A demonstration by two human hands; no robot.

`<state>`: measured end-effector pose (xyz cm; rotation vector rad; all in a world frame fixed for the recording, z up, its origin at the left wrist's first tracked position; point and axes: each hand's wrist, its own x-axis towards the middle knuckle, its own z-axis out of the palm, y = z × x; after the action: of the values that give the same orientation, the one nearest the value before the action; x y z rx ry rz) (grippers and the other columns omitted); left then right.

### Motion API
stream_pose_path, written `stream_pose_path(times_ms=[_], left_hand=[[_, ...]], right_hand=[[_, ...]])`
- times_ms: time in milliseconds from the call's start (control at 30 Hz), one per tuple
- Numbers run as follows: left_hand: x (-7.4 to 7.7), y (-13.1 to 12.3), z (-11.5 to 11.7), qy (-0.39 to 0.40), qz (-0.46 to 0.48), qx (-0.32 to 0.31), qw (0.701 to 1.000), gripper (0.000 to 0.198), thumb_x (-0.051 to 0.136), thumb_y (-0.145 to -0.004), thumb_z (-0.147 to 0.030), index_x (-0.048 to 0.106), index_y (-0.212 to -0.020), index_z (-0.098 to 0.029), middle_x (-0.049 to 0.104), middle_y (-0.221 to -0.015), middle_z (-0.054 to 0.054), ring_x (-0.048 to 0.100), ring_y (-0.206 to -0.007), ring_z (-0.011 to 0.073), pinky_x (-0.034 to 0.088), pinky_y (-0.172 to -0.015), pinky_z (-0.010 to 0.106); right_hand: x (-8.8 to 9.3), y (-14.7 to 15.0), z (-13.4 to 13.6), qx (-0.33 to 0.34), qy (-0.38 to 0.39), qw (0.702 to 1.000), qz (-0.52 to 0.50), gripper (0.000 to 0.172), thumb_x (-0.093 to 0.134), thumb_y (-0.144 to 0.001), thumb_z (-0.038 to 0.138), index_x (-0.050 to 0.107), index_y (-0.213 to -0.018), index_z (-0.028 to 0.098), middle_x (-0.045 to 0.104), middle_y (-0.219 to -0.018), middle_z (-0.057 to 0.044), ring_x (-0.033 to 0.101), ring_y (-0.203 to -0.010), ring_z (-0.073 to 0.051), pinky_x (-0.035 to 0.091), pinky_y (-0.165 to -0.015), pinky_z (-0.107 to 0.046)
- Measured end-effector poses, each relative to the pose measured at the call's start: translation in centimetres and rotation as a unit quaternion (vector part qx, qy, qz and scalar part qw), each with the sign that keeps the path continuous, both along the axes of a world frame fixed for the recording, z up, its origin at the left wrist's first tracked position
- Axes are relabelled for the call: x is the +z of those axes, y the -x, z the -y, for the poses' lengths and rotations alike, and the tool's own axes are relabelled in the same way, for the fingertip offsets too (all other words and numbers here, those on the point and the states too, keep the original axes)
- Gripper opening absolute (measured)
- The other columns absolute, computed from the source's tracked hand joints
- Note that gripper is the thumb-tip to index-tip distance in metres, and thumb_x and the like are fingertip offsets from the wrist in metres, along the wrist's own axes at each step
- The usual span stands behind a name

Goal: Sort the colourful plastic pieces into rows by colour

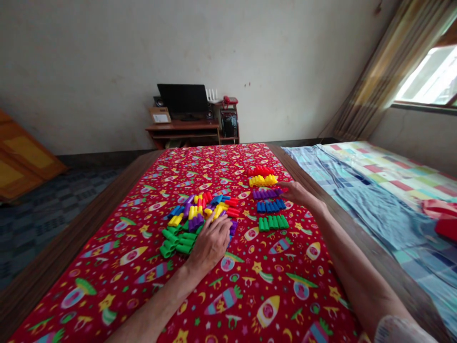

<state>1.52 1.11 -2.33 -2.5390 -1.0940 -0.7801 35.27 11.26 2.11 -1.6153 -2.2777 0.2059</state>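
Pegs in mixed colours form a loose pile (200, 214) near the middle of the red rocket-print tablecloth (117, 247), directly under and just beyond your left hand (210, 243). To the right of the pile, five sorted rows run from far to near: red row (260, 170), yellow row (263, 180), purple row (267, 193), blue row (271, 206) and green row (273, 222).

Your left hand lies palm down with its fingers spread loosely over the near right edge of the pile, touching purple and yellow pegs; you cannot tell whether it has closed on any one of them. Your right hand (298, 193) reaches in from the right with its fingers extended, the fingertips at the right end of the purple row, touching or nearly touching it. Whether a peg is pinched there cannot be told.

Each sorted row has its long axis running left to right, with the single pegs lying side by side and pointing far to near. Pegs in the pile point every way; its green pegs cluster at the near left.
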Motion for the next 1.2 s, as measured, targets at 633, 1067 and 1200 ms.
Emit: stream_pose_path(times_ms=[633,1067,1200], left_hand=[[0.9,0.2,0.8,0.01,0.04,-0.144,0.989,0.025,0.041,-0.091,-0.008,0.065,-0.092,-0.015,0.072,-0.096,0.008,0.066,-0.094,0.0197,0.057,-0.085,0.032],[0.6,0.4,0.7,0.061,0.112,-0.139,0.982,0.027,0.042,-0.09,-0.005,0.065,-0.097,-0.017,0.07,-0.106,0.008,0.063,-0.104,0.0202,0.052,-0.093,0.033],[1.4,0.8,0.1,0.128,0.346,-0.013,0.929,0.02,0.046,-0.092,-0.016,0.06,-0.106,-0.02,0.066,-0.108,0.008,0.062,-0.104,0.0202,0.051,-0.094,0.035]], right_hand=[[-0.2,17.1,3.5,0.355,-0.044,0.934,0.003,0.029,0.052,-0.084,-0.003,0.066,-0.104,0.012,0.07,-0.106,-0.012,0.062,-0.107,-0.019,0.047,-0.094,-0.03],[1.7,17.5,2.8,0.271,-0.048,0.96,0.058,0.013,0.053,-0.09,0.012,0.066,-0.09,0.013,0.066,-0.08,-0.006,0.056,-0.07,-0.013,0.037,-0.063,-0.023],[3.2,15.9,2.9,0.248,0.023,0.954,-0.167,0.021,0.048,-0.092,0.021,0.066,-0.094,0.012,0.057,-0.067,0.002,0.045,-0.059,-0.008,0.033,-0.056,-0.021]])
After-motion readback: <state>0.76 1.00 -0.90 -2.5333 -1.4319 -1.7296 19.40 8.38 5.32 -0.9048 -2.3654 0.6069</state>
